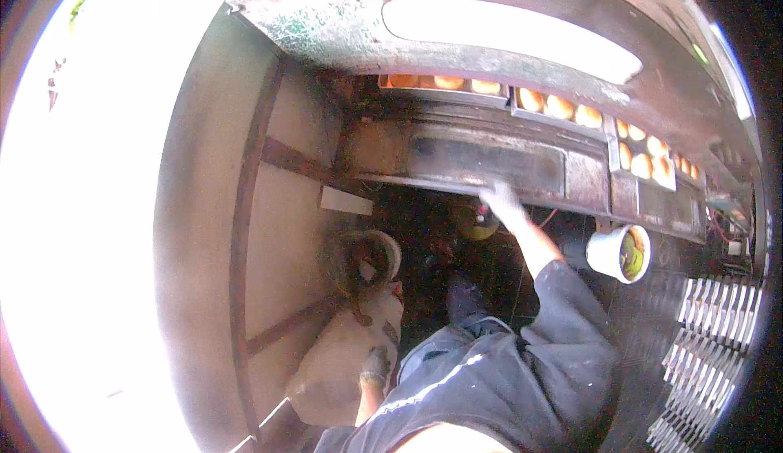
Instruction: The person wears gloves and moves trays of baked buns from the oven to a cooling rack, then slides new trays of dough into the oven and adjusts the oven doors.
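Rusty rough metal door, matt cloth sack, glossy plastic cup

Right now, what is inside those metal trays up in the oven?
Rows of round golden buns sit in the metal trays. A dark oven hood covers the tray backs, so further rows cannot be seen. The right hand reaches the oven's front ledge below.

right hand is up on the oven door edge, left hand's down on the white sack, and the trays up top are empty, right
Not quite: the trays up top are not empty; they hold rows of round golden buns, as the head view shows. The rest stands: the right hand reaches up to the edge of the dark metal oven door, and the left hand rests on the white sack.
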`<state>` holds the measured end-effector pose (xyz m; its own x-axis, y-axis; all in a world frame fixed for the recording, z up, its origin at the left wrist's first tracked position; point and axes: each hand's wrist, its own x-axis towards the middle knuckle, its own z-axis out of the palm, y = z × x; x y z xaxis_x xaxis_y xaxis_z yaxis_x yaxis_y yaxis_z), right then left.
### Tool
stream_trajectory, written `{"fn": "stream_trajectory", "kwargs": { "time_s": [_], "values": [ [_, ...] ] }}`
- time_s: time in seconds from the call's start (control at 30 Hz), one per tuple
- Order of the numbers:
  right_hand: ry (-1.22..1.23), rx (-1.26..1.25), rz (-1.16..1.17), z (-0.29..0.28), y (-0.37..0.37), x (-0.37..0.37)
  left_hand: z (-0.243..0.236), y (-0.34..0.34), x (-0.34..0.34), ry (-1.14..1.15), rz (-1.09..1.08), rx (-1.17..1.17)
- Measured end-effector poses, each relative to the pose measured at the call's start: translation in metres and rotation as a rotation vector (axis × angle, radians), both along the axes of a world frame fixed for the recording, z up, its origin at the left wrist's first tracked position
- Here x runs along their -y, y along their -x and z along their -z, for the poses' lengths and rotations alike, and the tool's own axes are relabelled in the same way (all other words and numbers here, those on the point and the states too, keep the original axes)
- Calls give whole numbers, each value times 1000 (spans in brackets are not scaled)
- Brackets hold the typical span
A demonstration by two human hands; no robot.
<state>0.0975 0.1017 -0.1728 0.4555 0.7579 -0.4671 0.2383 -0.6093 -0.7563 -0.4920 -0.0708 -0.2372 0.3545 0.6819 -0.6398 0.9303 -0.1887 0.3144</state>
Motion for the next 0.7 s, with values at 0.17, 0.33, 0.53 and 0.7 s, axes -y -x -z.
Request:
{"fn": "stream_trajectory", "kwargs": {
  "time_s": [0.17,0.33,0.53,0.7],
  "values": [
    [-135,637,95,-11,-86,-195,-71,-74,-155,33,-281,-10],
    [-56,601,23,41,-121,-244,-94,-104,-261,78,-6,-103],
    [-16,504,88,22,-31,-151,-85,-233,-354,411,-314,267],
    [-135,434,-164,-35,95,-53,-18,-364,-316,844,-1189,1230]
  ]
}}
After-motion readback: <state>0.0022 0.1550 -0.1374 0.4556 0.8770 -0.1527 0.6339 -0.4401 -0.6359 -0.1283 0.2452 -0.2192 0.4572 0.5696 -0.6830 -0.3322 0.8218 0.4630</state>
